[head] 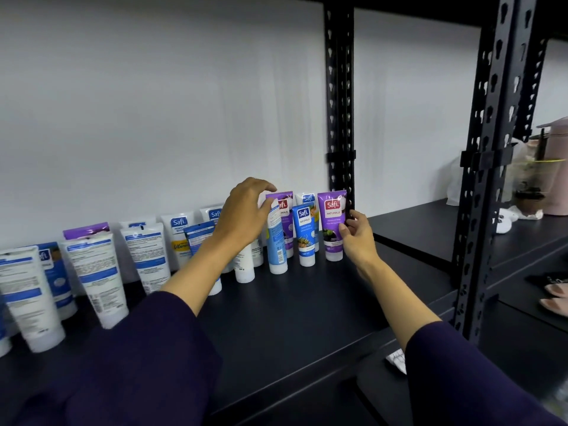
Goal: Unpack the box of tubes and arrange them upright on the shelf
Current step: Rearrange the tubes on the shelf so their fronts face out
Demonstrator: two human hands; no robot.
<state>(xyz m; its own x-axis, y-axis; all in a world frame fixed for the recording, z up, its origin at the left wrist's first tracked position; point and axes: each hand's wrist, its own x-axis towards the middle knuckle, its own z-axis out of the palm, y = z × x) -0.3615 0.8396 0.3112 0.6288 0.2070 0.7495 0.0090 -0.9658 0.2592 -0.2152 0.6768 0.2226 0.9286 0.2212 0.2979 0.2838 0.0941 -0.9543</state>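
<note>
The left forearm hides parts of several tubes, and the leftmost tubes are cut off, so no full count is possible. The left hand (242, 213) pinches the top of a light-blue tube (276, 241) standing on the dark shelf (307, 309). The right hand (356, 235) grips the side of the purple Safi tube (332, 222) at the row's right end, one of three purple tubes visible.

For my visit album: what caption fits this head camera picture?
Left hand holding a light blue tube, right hand touching a purple tube on the dark shelf.
</note>
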